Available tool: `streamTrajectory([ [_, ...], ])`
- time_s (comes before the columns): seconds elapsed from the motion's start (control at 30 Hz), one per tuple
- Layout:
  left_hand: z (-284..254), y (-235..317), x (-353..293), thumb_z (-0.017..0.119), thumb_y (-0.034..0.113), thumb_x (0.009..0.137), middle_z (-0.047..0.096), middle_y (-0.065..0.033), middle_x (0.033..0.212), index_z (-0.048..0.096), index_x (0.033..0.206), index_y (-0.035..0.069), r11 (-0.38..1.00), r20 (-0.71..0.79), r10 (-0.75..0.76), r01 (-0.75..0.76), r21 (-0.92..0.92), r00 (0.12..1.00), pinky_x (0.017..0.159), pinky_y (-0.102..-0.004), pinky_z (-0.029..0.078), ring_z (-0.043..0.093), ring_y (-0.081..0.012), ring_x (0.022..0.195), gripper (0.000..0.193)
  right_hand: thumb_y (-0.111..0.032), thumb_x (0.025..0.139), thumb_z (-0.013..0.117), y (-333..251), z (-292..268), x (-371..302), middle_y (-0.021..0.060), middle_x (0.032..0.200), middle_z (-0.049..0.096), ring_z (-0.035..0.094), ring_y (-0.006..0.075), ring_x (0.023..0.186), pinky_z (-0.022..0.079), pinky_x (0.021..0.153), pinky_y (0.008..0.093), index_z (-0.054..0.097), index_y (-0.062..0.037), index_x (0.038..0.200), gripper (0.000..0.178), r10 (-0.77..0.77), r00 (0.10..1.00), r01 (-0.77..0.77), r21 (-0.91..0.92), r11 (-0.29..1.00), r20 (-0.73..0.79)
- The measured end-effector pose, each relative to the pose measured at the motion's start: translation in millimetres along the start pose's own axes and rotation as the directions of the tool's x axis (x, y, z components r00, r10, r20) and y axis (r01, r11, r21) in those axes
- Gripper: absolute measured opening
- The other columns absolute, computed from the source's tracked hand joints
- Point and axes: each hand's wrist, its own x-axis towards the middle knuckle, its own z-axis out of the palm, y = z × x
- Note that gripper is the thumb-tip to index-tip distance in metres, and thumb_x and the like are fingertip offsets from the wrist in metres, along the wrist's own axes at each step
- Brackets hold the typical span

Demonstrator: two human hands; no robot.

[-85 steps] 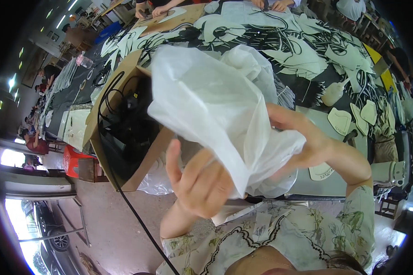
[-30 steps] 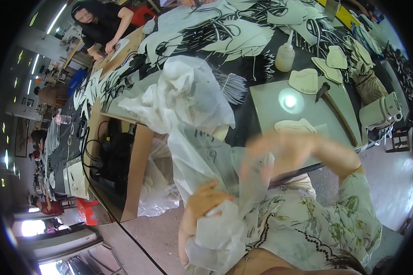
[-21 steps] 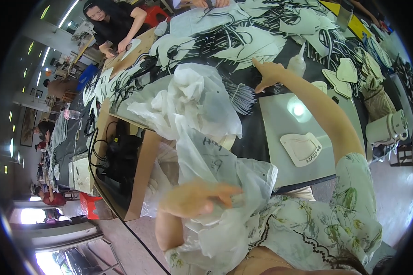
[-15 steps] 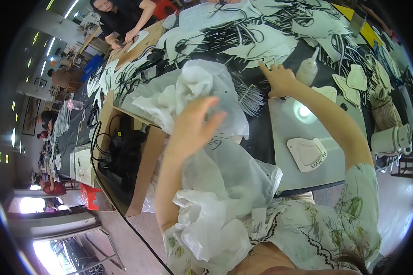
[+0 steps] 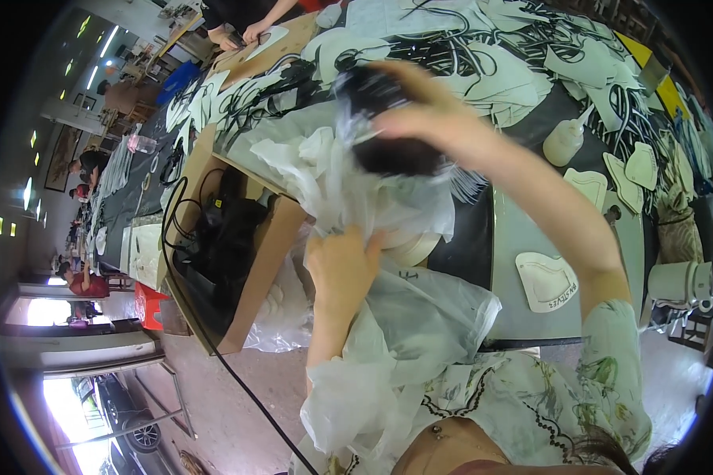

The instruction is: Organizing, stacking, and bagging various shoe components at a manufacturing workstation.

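Observation:
My right hand is raised over the bench, its fingers curved round a black bundle. Motion smears the bundle, and its exact kind is unclear; its left side looks shiny, like clear film. Below it my left hand pinches the edge of a crumpled translucent plastic bag. Another translucent bag spreads from beside that hand toward my lap and covers part of my left forearm. A pale flat piece shows partly between the bags.
Left of the bags stands an open cardboard box with black items inside. A grey board on the right carries a white curved template. Beyond it is a white squeeze bottle. Pale cut pieces with black straps cover the far bench; a co-worker's hands work there.
My right hand has moved left from the bench by the bottle and now holds the black bundle. My left hand has come down onto the bag's edge. The view has shifted slightly.

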Motion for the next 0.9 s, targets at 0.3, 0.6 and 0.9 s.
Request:
streamTrajectory([
  [0.3, 29.4, -13.8, 25.6, 0.059, 0.026, 0.088, 0.062, -0.025, 0.101, 0.056, 0.115, -0.002, 0.966, -0.263, 0.031, -0.097, -0.241, 0.964, 0.075, -0.0438, 0.047, 0.061, -0.0367, 0.089, 0.039, -0.039, 0.069, 0.071, 106.4, 61.2, 7.9, 0.0199, 0.131, 0.047, 0.044, 0.0338, 0.124, 0.034, 0.103, 0.0482, 0.031, -0.0084, 0.144, 0.09, 0.264, 0.919, 0.201, -0.924, 0.325, 0.293],
  [0.6, 49.6, -7.1, 40.7, 0.056, 0.032, 0.089, 0.049, -0.0274, 0.131, 0.045, 0.129, -0.008, 0.989, -0.13, 0.135, -0.125, 0.081, 0.982, 0.096, -0.0445, 0.041, 0.05, -0.0374, 0.118, 0.058, -0.021, 0.062, 0.081, 103.5, -81.4, -57.2, 0.0209, 0.144, 0.033, 0.037, 0.0436, 0.128, 0.038, 0.104, 0.0463, 0.02, -0.0122, 0.149, 0.107, 0.392, 0.92, -0.129, -0.947, 0.295, -0.003],
  [0.9, 45.6, -14.5, 23.4, 0.054, 0.034, 0.091, 0.049, -0.0256, 0.132, 0.044, 0.132, -0.004, 0.991, -0.14, 0.121, -0.111, 0.076, 0.983, 0.099, -0.0467, 0.038, 0.048, -0.0386, 0.121, 0.056, -0.023, 0.054, 0.084, 111.3, -56.9, -71.4, 0.0222, 0.141, 0.037, 0.044, 0.0424, 0.124, 0.043, 0.099, 0.0453, 0.013, -0.018, 0.149, 0.119, 0.346, 0.93, -0.282, -0.846, 0.452, -0.125],
])
